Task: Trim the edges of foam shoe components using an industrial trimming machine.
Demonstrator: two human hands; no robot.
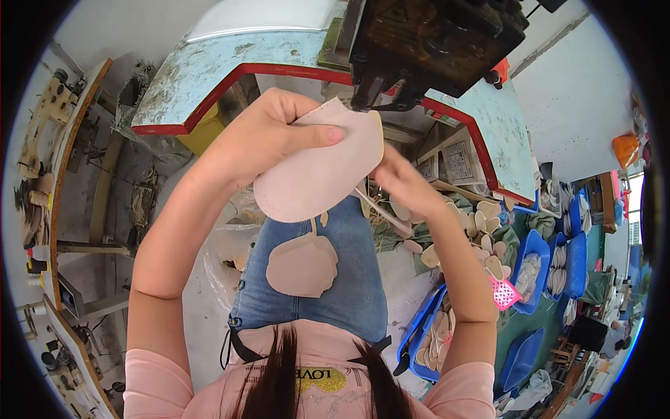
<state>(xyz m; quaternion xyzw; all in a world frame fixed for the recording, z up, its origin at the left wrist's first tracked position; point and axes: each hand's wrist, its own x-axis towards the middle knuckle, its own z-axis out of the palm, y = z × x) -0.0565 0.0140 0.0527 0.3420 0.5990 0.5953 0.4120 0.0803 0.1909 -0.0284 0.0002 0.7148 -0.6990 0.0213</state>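
Observation:
My left hand grips a pale pink, rounded flat piece, which looks like a cut shoe part, thumb on top and fingers behind. One edge of the piece shows a yellowish rim and lies right under the dark machine head. Beside that edge is my right hand, its fingers smeared by motion and partly behind the piece. Below it hangs a thin pale strip; whether the hand holds it is unclear. Across my lap rests a small stack of similar pink pieces.
A worn light-blue tabletop with a red edge curves around the machine. To the right lie many loose sole-shaped pieces and blue baskets. A blue crate of pieces stands by my right arm. Wooden shelving is at left.

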